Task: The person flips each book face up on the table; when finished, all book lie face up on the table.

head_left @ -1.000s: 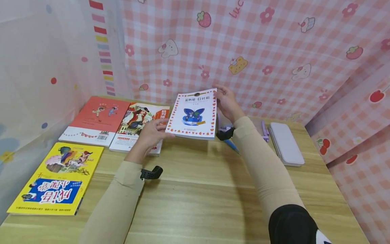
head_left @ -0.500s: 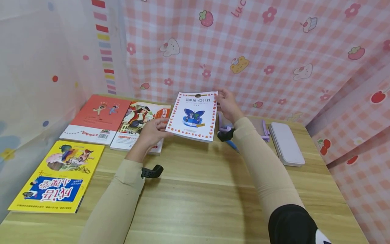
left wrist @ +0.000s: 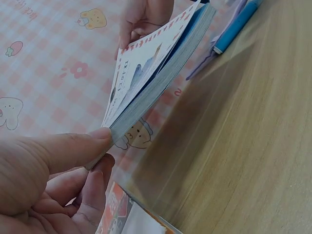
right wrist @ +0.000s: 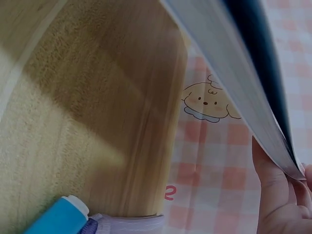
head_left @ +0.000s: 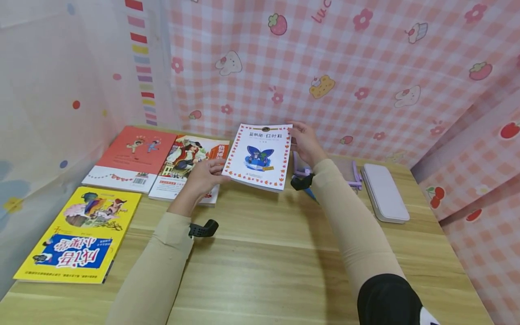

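desk: pale wood grain; pink checked cloth hangs behind it and on the right, a whitish dotted sheet on the left.
yellow book: lies flat at the near left edge, cover up.
red book: flat at the far left, back cover with barcode showing.
picture book: flat, just beside the red book on its right; its near right corner is hidden under the left hand.
white book: butterfly on the cover, red-patterned border. Held off the desk, closed, tilted with the far edge higher, over the far middle of the desk. The left wrist view shows a gap between its lower edge and the wood.
case: white, oblong, flat on the right side of the desk, well apart from the white book.
left hand: pinches the near left corner of the white book, thumb on the cover, fingers beneath.
right hand: grips the far right corner of the white book, fingers curled behind the pages.
pen: blue, on the desk under the right forearm, beside a lilac item too hidden to name.
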`<action>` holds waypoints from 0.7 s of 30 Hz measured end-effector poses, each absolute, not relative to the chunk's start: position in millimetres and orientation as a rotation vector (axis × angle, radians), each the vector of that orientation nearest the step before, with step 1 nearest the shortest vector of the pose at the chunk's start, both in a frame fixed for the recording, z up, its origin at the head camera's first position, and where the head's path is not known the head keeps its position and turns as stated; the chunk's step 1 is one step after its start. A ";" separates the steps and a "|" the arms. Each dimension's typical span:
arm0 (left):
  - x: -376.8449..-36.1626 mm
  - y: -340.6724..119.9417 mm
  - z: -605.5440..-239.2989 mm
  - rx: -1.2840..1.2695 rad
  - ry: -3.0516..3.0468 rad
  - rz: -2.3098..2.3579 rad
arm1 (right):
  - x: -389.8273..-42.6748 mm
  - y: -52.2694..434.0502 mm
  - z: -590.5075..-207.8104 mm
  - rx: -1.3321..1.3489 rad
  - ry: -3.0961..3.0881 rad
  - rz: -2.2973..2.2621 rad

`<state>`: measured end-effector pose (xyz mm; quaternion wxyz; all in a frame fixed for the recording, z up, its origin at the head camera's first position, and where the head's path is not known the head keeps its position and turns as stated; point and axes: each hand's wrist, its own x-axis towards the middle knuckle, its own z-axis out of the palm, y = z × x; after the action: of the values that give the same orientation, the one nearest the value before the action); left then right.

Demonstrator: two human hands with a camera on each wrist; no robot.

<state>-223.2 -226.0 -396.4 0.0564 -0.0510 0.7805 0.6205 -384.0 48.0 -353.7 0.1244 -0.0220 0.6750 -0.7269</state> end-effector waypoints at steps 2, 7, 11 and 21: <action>-223.3 -225.8 -396.6 -0.156 2.368 1.875 | -384.1 48.0 -354.8 -0.047 1.961 -2.131; -223.9 -224.7 -398.4 -0.183 2.397 1.846 | -384.7 47.8 -357.6 -0.026 1.962 -2.140; -223.4 -224.3 -399.7 -0.191 2.469 1.770 | -385.6 48.0 -360.2 -0.033 1.975 -2.122; -221.3 -222.3 -399.8 -0.227 2.578 1.633 | -389.6 47.0 -369.8 0.043 1.964 -2.139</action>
<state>-221.3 -222.3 -399.8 0.0408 -0.0740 0.8417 0.5333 -389.6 47.0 -369.8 0.1185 0.0147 0.6716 -0.7312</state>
